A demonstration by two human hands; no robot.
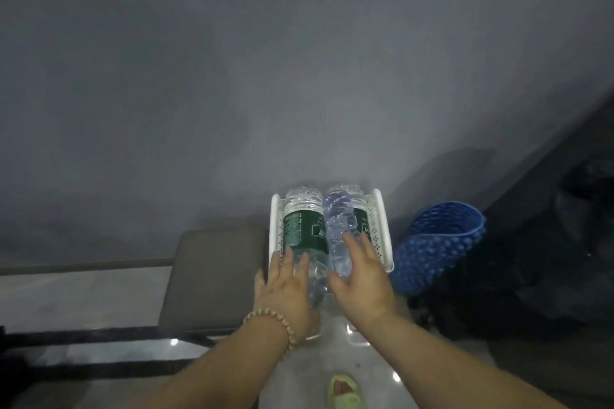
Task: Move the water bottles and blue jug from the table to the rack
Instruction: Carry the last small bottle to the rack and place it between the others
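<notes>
head view, dim light, looking down at a grey wall [299,76]. white rack [275,229] with perforated side walls sits low against the wall. three water bottles lie in it side by side, lengthwise, caps toward the person: left bottle [304,229] with a dark green label, middle bottle [339,219] clear with a bluish tint and no label seen, right bottle [360,219] with a green label, mostly hidden behind the middle one. the three touch one another and fill the rack's width. left hand [285,285] lies flat on the clear near part of the left bottle, fingers [288,259] straight and a little apart, gripping nothing. right hand [358,282] rests on the near part of the middle bottle, fingers [354,244] straight and spread, thumb out to the side; not wrapped round it. both hands cover the bottles' near ends, so caps and the rack's near rim cannot be seen. bead bracelet [272,322] on the left wrist. just right of the rack, a blue dotted container [438,249], tilted, mouth up and away; jug or bin, cannot tell. just left of the rack, a grey cushioned seat [212,279]. glossy floor [83,295] with dark stripes on the left. dark blurred clutter [548,276] at far right. a foot in a pale green slipper [344,392] at the bottom edge.
</notes>
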